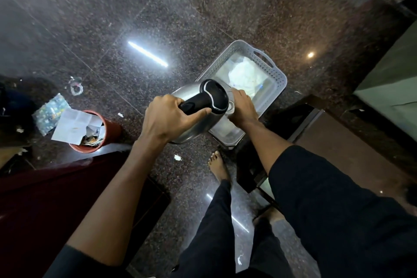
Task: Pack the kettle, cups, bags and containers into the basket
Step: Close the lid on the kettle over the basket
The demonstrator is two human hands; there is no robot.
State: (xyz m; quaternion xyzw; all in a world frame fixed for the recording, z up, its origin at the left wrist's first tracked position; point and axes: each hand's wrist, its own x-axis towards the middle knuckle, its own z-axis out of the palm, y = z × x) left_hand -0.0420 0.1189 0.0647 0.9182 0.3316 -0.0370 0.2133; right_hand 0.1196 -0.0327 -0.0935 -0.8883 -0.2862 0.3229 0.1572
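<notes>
The left hand (pixel 165 117) is clenched around the black handle of the steel kettle (pixel 194 115), holding it tilted in the air. Just right of it, the right hand (pixel 242 106) presses flat against the kettle's lid end; whether it grips anything, I cannot tell. Beyond both hands the grey basket (pixel 276 79) rests on a dark stool, holding a white bag (pixel 244 73).

kettle (pixel 191 119) – silver, black grip | basket (pixel 259 61) – grey | bin (pixel 112 130) – red
</notes>
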